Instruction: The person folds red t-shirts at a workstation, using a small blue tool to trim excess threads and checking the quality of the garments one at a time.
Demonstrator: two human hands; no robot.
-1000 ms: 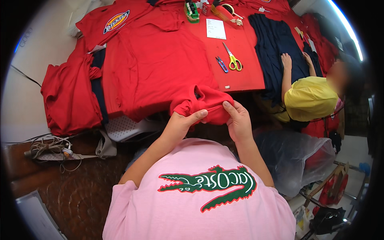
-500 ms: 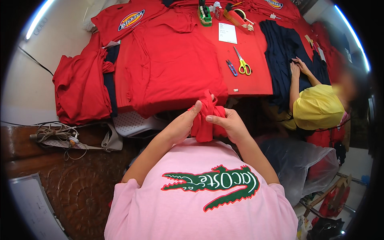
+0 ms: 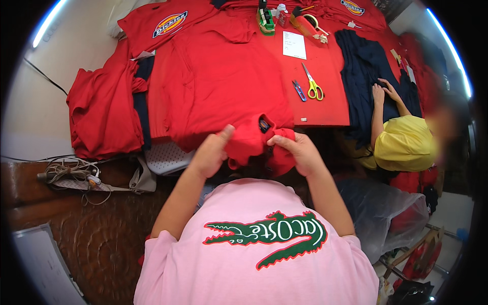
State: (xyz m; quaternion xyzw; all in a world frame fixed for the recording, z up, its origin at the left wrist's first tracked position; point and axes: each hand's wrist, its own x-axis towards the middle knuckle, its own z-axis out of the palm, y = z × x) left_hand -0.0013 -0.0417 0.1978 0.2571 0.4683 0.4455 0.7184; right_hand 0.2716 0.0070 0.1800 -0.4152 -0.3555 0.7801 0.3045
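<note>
A red shirt is stretched between my two hands at the table's near edge, its collar opening and a dark neck label facing up. At its left side, my left hand grips the fabric, thumb pointing up and fingers partly hidden by the cloth. My right hand pinches the shirt beside the collar between thumb and fingers. Just beyond, a larger red garment lies spread flat on the red-covered table.
Yellow-handled scissors and blue thread snips lie right of the spread garment, near a white paper sheet and a green tape dispenser. At right, a co-worker in yellow handles dark navy cloth. More red garments hang at left.
The red shirt, bunched up between my hands before, is now opened out with its collar and label showing. My hands have moved apart, the left one shifting leftward.
</note>
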